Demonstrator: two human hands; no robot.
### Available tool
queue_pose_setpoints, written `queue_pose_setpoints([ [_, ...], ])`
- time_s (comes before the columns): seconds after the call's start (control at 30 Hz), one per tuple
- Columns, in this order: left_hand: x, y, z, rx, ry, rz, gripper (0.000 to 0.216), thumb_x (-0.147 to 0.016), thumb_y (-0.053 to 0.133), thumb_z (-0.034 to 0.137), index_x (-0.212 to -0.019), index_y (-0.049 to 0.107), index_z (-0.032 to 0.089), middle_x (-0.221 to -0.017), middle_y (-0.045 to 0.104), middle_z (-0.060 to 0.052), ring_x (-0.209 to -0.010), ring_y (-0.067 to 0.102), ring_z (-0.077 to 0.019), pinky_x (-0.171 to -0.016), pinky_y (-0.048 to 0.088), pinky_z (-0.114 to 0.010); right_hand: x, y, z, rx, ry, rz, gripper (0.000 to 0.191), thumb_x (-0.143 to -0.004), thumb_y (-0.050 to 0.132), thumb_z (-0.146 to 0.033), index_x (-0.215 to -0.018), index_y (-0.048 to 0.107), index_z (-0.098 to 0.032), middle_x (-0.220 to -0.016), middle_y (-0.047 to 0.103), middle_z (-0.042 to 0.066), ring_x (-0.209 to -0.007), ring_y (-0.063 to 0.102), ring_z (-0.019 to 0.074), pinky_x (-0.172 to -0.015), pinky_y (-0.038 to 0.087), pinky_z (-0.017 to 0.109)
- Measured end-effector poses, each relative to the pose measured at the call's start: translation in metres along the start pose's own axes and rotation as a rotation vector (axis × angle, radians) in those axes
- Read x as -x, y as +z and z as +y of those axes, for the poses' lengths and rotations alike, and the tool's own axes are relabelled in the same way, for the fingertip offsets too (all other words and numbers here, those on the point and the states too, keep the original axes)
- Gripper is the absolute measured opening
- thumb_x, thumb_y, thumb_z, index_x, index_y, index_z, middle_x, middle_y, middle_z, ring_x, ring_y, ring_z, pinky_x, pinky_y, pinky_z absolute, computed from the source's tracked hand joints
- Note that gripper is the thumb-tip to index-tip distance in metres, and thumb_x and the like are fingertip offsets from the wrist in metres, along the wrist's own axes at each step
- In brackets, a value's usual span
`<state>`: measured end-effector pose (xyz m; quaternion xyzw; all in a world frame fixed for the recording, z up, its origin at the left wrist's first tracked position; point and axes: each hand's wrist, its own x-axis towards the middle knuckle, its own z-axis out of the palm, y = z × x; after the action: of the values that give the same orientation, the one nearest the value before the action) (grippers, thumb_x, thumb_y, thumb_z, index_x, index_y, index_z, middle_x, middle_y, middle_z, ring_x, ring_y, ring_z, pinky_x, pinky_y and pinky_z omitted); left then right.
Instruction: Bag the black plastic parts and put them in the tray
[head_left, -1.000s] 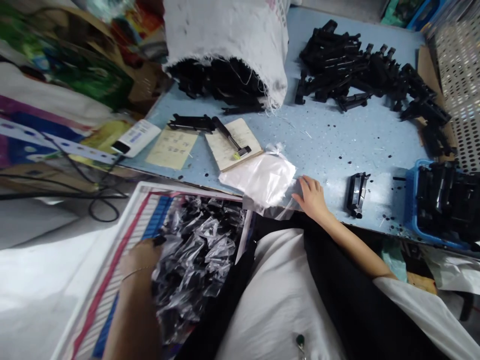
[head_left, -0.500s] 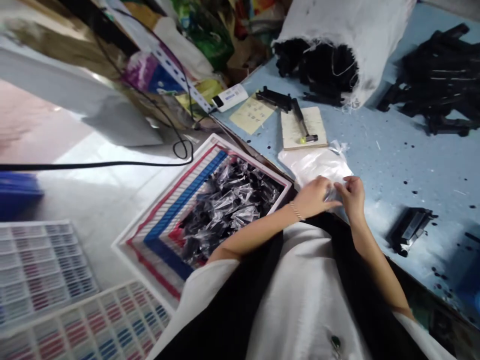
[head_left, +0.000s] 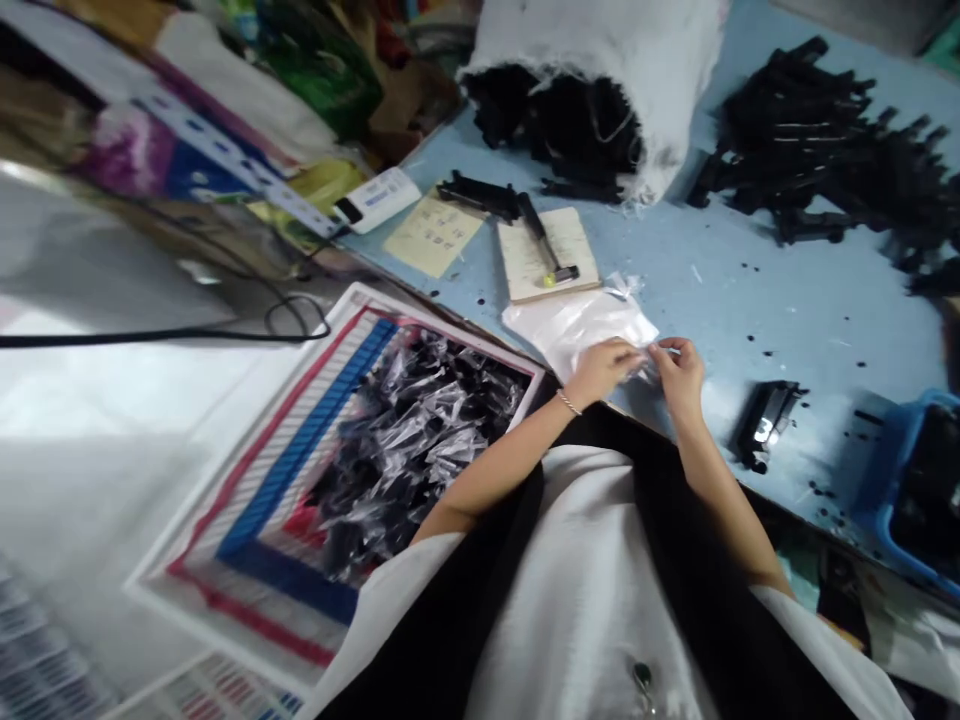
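Note:
My left hand (head_left: 604, 369), with a bracelet at the wrist, is at the table's front edge, its fingers pinched on a clear plastic bag (head_left: 639, 368). Close by on the right, my right hand (head_left: 681, 374) pinches the same thin bag between thumb and fingers. The bag's outline is hard to make out. Just beyond both hands lies a pile of flat plastic bags (head_left: 562, 326). A black plastic part (head_left: 768, 422) rests on the table to the right of my right hand.
A striped basket (head_left: 240, 545) of bagged black parts stands left of the blue table (head_left: 720, 300). A hammer (head_left: 541, 238) lies on a notepad (head_left: 514, 262). Behind are a white sack (head_left: 592, 40) and a heap of black parts (head_left: 802, 140). A blue bin (head_left: 889, 500) stands right.
The view has shifted right, bringing the blue bin into sight. My hands remain close together at the bag, with slightly more space between them.

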<state>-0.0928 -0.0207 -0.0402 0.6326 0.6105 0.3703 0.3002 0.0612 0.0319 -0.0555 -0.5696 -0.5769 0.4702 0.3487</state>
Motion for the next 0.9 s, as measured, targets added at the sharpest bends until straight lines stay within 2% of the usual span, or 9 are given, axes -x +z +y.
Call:
queue_pose_setpoints([
  [0.13, -0.007, -0.012, -0.013, 0.305, -0.091, 0.071, 0.016, -0.091, 0.063, 0.026, -0.095, 0.075, 0.016, -0.097, 0.072, -0.006, -0.093, 0.069, -0.0172, -0.089, 0.055, -0.031, 0.005, -0.057, -0.003, 0.267, -0.130, -0.117, 0.031, -0.094, 0.053, -0.040, -0.117, 0.061, -0.021, -0.072, 0.064, 0.000, -0.064, 0.062, 0.0181, -0.063, 0.053, 0.032],
  [0.2, -0.006, -0.017, -0.013, 0.265, -0.087, 0.111, 0.020, -0.090, 0.063, 0.025, -0.105, 0.073, 0.018, -0.098, 0.071, -0.005, -0.088, 0.067, -0.0154, -0.085, 0.055, -0.030, 0.008, -0.107, -0.005, 0.556, -0.323, -0.206, 0.036, -0.097, 0.042, -0.024, -0.128, 0.060, -0.023, -0.110, 0.072, 0.009, -0.100, 0.070, 0.0239, -0.087, 0.056, 0.041],
  [0.27, -0.001, -0.022, -0.006, 0.137, -0.040, 0.131, 0.026, -0.091, 0.057, 0.020, -0.115, 0.067, 0.018, -0.101, 0.071, -0.004, -0.086, 0.067, -0.0142, -0.083, 0.055, -0.029, 0.009, -0.162, -0.004, 0.910, -0.484, -0.308, 0.047, -0.092, 0.040, -0.009, -0.129, 0.063, -0.024, -0.147, 0.057, 0.012, -0.137, 0.053, 0.0304, -0.105, 0.047, 0.052],
  [0.33, 0.005, -0.026, 0.004, -0.044, 0.054, 0.101, 0.028, -0.091, 0.049, 0.011, -0.112, 0.066, 0.018, -0.109, 0.071, -0.006, -0.095, 0.068, -0.0156, -0.087, 0.055, -0.030, 0.008, -0.208, 0.000, 1.167, -0.538, -0.385, 0.050, -0.087, 0.042, -0.001, -0.126, 0.066, -0.022, -0.154, 0.051, 0.015, -0.147, 0.041, 0.0349, -0.110, 0.041, 0.059],
  [0.43, 0.012, -0.029, 0.017, -0.319, 0.147, -0.090, 0.035, -0.089, 0.041, 0.004, -0.098, 0.071, 0.019, -0.113, 0.071, -0.008, -0.101, 0.069, -0.0193, -0.088, 0.055, -0.032, 0.006, -0.247, 0.007, 1.282, -0.514, -0.475, 0.042, -0.084, 0.051, -0.005, -0.121, 0.067, -0.019, -0.136, 0.064, 0.019, -0.139, 0.050, 0.0381, -0.106, 0.043, 0.059],
  [0.57, 0.018, -0.030, 0.020, -0.430, 0.103, -0.263, 0.036, -0.088, 0.046, 0.009, -0.105, 0.076, 0.021, -0.111, 0.074, -0.006, -0.099, 0.071, -0.0220, -0.084, 0.059, -0.034, 0.021, -0.231, 0.005, 0.908, -0.228, -0.458, 0.047, -0.082, 0.069, -0.040, -0.123, 0.066, -0.018, -0.113, 0.072, 0.016, -0.096, 0.071, 0.0319, -0.079, 0.057, 0.044],
  [0.7, 0.025, -0.028, 0.013, -0.375, 0.129, -0.329, 0.038, -0.086, 0.045, 0.007, -0.101, 0.077, 0.021, -0.105, 0.076, -0.006, -0.099, 0.072, -0.0212, -0.092, 0.058, -0.035, 0.065, -0.170, -0.003, -0.046, 0.212, -0.580, 0.062, -0.083, 0.056, -0.069, -0.111, 0.068, -0.015, -0.081, 0.072, 0.009, -0.058, 0.064, 0.0192, -0.053, 0.051, 0.031],
  [0.8, 0.029, -0.029, 0.009, -0.316, 0.102, -0.291, 0.043, -0.084, 0.042, 0.003, -0.104, 0.077, 0.019, -0.108, 0.076, -0.007, -0.103, 0.072, -0.0211, -0.097, 0.058, -0.037, 0.100, -0.128, -0.003, -0.514, 0.451, -0.815, 0.070, -0.081, 0.054, -0.074, -0.107, 0.069, -0.010, -0.073, 0.071, 0.009, -0.044, 0.053, 0.0128, -0.040, 0.038, 0.025],
  [0.9, 0.034, -0.031, 0.008, -0.229, 0.085, -0.192, 0.051, -0.086, 0.042, 0.003, -0.127, 0.068, 0.019, -0.131, 0.069, -0.007, -0.122, 0.066, -0.0207, -0.109, 0.053, -0.039, 0.118, -0.099, 0.005, -0.686, 0.616, -0.933, 0.065, -0.084, 0.057, -0.068, -0.105, 0.070, -0.008, -0.072, 0.071, 0.010, -0.042, 0.048, 0.0095, -0.036, 0.029, 0.022],
])
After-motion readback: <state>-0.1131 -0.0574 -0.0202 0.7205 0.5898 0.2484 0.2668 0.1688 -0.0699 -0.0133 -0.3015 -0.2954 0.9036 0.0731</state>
